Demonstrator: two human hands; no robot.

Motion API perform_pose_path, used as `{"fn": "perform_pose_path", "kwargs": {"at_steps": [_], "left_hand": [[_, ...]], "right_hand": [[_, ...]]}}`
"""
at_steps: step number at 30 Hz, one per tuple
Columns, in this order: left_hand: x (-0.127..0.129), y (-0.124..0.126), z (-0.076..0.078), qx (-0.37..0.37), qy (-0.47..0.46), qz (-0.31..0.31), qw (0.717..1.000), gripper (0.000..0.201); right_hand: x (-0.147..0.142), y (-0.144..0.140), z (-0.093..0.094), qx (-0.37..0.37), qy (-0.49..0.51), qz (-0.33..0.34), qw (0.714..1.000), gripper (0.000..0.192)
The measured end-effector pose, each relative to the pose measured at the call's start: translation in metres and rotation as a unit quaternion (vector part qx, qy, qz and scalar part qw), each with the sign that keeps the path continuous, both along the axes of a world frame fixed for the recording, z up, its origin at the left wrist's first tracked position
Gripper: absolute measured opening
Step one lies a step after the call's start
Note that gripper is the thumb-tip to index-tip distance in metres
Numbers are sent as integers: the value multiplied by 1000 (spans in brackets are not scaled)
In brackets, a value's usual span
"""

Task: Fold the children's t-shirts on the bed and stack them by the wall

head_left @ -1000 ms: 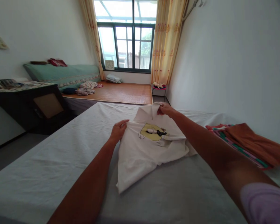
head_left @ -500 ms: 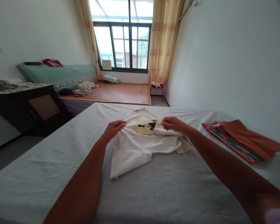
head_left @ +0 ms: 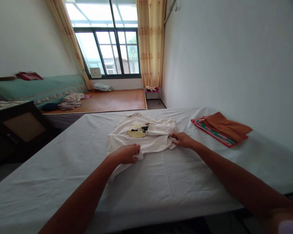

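Note:
A white T-shirt (head_left: pixel 151 143) with a yellow and black print lies spread and creased on the white-sheeted bed (head_left: pixel 146 188). My left hand (head_left: pixel 129 153) is closed on the shirt's near edge, pinching a fold of cloth under the fingertips. At the shirt's right side, my right hand (head_left: pixel 182 139) grips another bunch of the fabric between thumb and fingers. Part of the shirt's near left corner is hidden behind my left hand and forearm.
A stack of folded clothes (head_left: pixel 222 128), rust-brown on top, lies to the right near the wall. Beyond stands a second bed with a brown mat (head_left: pixel 117 99) and clothes on it. A dark cabinet (head_left: pixel 21 130) is at the left, a small stool (head_left: pixel 152 91) at the back.
Both hands have come down and nearer, from hovering over the shirt's sides to gripping its near edge and right side. The view has turned to the right.

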State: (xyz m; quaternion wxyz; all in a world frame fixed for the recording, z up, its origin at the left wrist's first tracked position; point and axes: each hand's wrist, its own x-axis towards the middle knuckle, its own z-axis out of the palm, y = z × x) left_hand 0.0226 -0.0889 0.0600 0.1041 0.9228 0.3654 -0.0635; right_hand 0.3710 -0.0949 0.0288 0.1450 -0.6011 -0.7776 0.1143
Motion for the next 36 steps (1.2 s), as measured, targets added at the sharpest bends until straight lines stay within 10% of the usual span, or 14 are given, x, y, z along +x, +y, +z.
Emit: {"fn": "perform_pose_path", "kwargs": {"at_steps": [5, 12, 22, 30, 36], "left_hand": [[-25, 5, 21, -31, -99, -25, 994, 30], [-35, -17, 33, -228, -127, -110, 959, 28], [-40, -11, 18, -279, -116, -65, 951, 32], [-102, 16, 6, -142, -232, 124, 954, 33], [-140, 9, 1, -170, -230, 137, 948, 32]], "right_hand": [[53, -5, 46, 66, 148, -37, 986, 20], [102, -29, 66, -309, 144, 47, 939, 43], [75, 84, 7, 5, 43, -148, 988, 41], [53, 159, -12, -19, -14, -197, 980, 51], [52, 164, 16, 24, 8, -198, 980, 32]]}}
